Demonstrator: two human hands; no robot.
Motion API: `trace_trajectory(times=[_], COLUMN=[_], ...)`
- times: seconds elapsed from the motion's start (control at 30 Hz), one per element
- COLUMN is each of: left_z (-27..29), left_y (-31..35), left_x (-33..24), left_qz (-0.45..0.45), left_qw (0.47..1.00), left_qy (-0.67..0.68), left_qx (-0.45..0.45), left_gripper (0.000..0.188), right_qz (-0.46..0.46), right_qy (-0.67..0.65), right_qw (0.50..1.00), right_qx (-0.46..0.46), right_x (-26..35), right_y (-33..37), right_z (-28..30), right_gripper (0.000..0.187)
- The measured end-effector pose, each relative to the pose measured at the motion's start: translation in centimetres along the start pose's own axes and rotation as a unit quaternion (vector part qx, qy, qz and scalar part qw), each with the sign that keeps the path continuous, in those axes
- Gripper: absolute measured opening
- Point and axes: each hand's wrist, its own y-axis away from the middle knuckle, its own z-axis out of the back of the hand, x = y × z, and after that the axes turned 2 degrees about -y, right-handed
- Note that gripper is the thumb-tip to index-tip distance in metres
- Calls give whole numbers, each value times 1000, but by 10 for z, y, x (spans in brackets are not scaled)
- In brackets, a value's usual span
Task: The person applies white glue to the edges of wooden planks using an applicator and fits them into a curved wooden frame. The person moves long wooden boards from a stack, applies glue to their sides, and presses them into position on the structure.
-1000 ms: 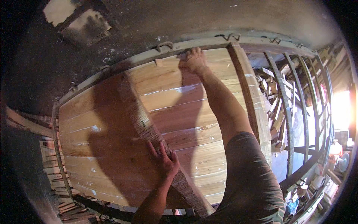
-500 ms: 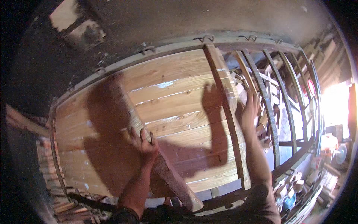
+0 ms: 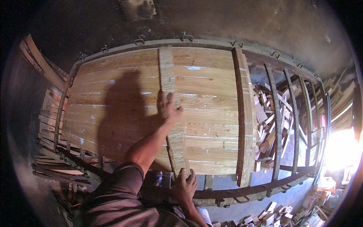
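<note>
A rough wooden batten (image 3: 176, 136) lies across a panel of glued planks (image 3: 211, 125), running from the far edge to the near edge. My left hand (image 3: 170, 108) reaches over the panel and is wrapped round the batten near its middle. At the batten's near end, my right hand (image 3: 185, 185) grips it, the fingertips up against the wood. A second batten (image 3: 245, 121) stands along the panel's right end, with neither hand on it. White glue streaks show along several plank joints. A metal rack frame (image 3: 223, 196) with hooks bears the panel.
Bare cross bars (image 3: 273, 125) of the rack continue to the right. Wood offcuts (image 3: 266, 142) are heaped below them, and more lie at the lower right. A dark wall (image 3: 234, 22) rises behind the rack. Stacked boards (image 3: 51, 117) stand at the left, and bright light enters at the right.
The loose batten has turned to lie straighter across the panel. My left hand stays on it; my right hand has come from beside the right batten to its near end. The view has swung.
</note>
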Motion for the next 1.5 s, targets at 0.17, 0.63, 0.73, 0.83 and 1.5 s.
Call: trace_trajectory(times=[0.17,0.63,0.73,0.83,1.5], left_z=[4,-31,-18,-1,370], left_y=[1,-10,-14,-17,374], left_x=[-71,-63,-74,-72,260], left_qz=[51,25,53,30,228], left_qw=[992,993,985,982,964], left_qy=[14,-6,-9,-33,66], left_qx=[113,118,166,183,120], left_gripper=[80,71,75,77,46], right_qz=[-9,-8,-6,-34,-132], right_qy=[27,33,23,-40,-40], right_qw=[998,997,997,998,986], right_qx=[-50,-76,-67,-21,-90], right_x=[-18,-12,-16,-38,-120], right_y=[15,-1,2,4,117], right_z=[-22,-45,-50,-71,64], right_gripper=[70,74,77,83,39])
